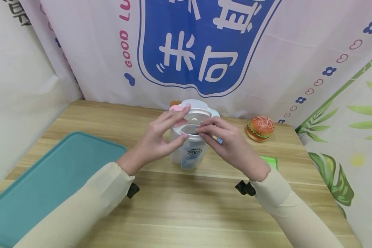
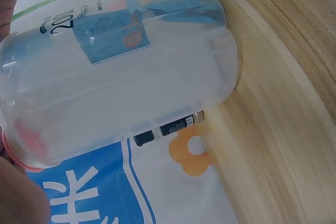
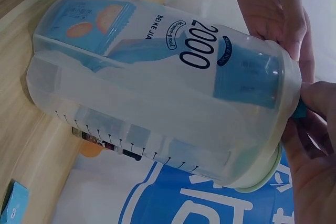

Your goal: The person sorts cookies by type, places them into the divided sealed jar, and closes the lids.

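A clear plastic food storage container [image 1: 192, 153] marked 2000 stands upright on the table, its flap lids raised around the top. My left hand [image 1: 158, 137] rests on its rim, fingers stretched along the left side and thumb at the front edge. At the front opening, my right hand [image 1: 227, 139] pinches the end of a small blue snack packet [image 3: 301, 110] between thumb and fingertips. More of the blue packaging shows through the wall just below the rim in the right wrist view. Blue packets [image 3: 89, 22] with round biscuits pictured on them lie lower inside the container.
A teal tray [image 1: 77, 137] lies at the left. Right of the container are a toy hamburger [image 1: 261, 128] and a green packet [image 1: 270, 162], partly behind my right wrist. A small dark-labelled bottle [image 2: 170, 129] lies behind the container, near the printed cloth [image 1: 105, 86].
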{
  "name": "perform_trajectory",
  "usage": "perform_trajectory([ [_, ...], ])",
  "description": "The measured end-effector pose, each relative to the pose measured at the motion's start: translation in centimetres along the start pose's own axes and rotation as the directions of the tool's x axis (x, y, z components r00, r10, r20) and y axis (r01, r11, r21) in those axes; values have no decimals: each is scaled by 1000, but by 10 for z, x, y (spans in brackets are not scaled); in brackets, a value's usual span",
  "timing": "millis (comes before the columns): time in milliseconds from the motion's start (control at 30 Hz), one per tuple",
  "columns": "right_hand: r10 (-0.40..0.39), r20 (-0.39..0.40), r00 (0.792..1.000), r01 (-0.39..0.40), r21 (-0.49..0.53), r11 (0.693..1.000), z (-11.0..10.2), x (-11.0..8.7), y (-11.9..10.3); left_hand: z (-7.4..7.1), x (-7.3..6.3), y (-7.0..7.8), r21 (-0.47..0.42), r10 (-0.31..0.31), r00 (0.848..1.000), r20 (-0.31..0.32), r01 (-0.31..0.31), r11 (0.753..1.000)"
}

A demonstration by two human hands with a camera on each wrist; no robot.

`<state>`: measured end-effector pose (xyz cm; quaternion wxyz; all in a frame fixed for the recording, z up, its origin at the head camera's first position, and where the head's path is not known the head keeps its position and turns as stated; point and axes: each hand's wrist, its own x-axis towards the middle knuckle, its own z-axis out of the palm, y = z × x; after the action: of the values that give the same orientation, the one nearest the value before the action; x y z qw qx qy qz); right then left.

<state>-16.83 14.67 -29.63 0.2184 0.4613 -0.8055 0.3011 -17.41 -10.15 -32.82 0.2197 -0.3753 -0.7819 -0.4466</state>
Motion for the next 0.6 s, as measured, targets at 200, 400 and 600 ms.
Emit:
perform_trajectory([
  [200,-16,10,1000,16,-1,1000,1,-1,2,-1,0,1,-3,6,1000,-4,-6,1000],
  [400,-8,9,1000,8,6,1000,1,-1,1,0,0,0,-8,1,1000,-8,-1,1000],
  [600,5,16,1000,-5,3,1000,2,-1,1,1,0,-1,-10,1,1000,-10,-1,1000],
])
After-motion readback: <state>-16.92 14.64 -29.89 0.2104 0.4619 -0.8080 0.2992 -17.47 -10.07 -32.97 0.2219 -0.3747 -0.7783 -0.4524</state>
